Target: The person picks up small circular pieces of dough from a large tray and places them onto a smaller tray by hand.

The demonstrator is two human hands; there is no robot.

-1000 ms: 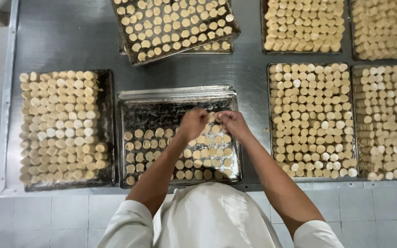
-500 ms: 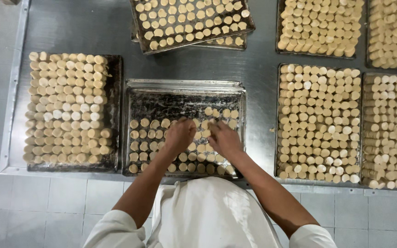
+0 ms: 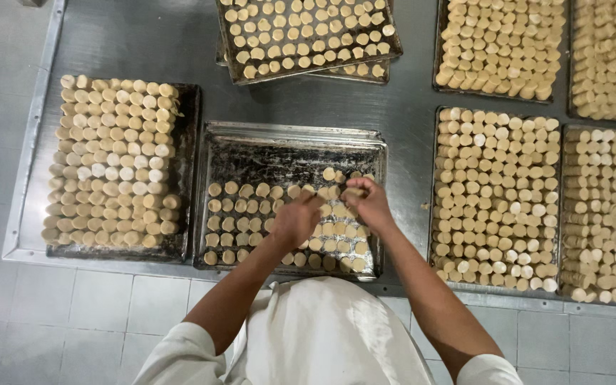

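Note:
A dark, worn metal baking tray (image 3: 290,142) lies in front of me on the steel table, its near half covered with rows of round pale dough pieces (image 3: 240,214). My left hand (image 3: 295,219) hovers over those rows with fingers curled; whether it holds a piece is hidden. My right hand (image 3: 367,201) is just to its right, fingers pinched on a small dough piece above the upper row. Both forearms reach in from the bottom over my white apron.
A tray piled with dough rounds (image 3: 112,160) sits to the left. Full trays (image 3: 497,196) (image 3: 607,210) fill the right side, more (image 3: 500,46) at the back. Two stacked trays (image 3: 304,36) lie behind the middle one. The table edge (image 3: 108,262) borders a tiled floor.
Both hands dropped toward the near rows half a second ago and have now moved up and right to the upper row. The view shifted slightly.

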